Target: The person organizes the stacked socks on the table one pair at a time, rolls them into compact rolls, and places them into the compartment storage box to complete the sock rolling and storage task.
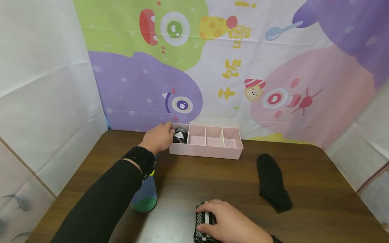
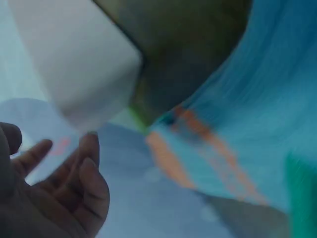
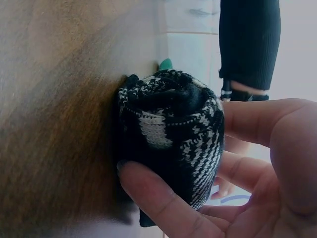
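My left hand [image 1: 158,136] is at the left end of a pink divided box [image 1: 206,152], fingertips right at its rim. In the left wrist view its fingers are loosely bent beside the box [image 2: 94,59], with nothing between them. A rolled black-and-white sock [image 1: 180,135] sits in the leftmost compartment. On the table at the front, my right hand [image 1: 228,219] grips another rolled black-and-white patterned sock [image 3: 163,144], thumb on one side and fingers on the other. Under my left forearm lies a blue sock [image 1: 147,194] with a green end, partly hidden.
A flat black sock [image 1: 271,182] lies on the right side of the brown wooden table [image 1: 237,179]. The box's other three compartments show bare bottoms. Behind the box hangs a cartoon-printed cloth [image 1: 225,114]; white panels [image 1: 45,84] stand at both sides.
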A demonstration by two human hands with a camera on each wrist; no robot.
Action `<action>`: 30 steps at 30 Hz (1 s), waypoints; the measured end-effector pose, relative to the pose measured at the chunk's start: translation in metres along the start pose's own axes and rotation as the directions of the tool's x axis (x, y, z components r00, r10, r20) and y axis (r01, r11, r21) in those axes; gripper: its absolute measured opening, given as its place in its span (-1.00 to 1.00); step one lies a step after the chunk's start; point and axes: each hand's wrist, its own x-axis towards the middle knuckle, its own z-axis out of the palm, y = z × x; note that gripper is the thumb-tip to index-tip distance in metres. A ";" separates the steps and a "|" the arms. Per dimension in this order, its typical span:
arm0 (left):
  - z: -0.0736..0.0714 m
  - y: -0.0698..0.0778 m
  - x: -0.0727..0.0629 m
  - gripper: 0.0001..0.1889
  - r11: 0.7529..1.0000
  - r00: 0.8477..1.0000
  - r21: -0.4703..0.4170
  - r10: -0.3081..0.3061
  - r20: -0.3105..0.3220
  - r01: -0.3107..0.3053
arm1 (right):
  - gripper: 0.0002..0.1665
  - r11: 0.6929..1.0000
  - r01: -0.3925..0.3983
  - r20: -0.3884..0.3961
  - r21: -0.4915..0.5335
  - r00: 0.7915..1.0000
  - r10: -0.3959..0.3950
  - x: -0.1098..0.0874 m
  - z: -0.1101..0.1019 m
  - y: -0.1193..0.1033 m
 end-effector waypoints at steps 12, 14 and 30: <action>0.016 0.004 0.021 -0.48 0.992 0.997 -0.127 -0.012 0.074 0.022 | -0.57 1.000 0.010 0.003 -0.015 1.000 -0.010 0.000 -0.001 0.000; 0.019 0.005 0.022 -0.47 0.987 0.996 -0.158 -0.021 0.083 0.034 | -0.56 1.000 0.014 0.003 -0.011 1.000 -0.014 0.000 -0.001 0.001; 0.035 -0.004 0.024 -0.35 0.862 0.982 -0.494 -0.018 0.189 0.111 | -0.56 1.000 0.011 -0.003 -0.006 1.000 -0.011 0.000 -0.002 0.002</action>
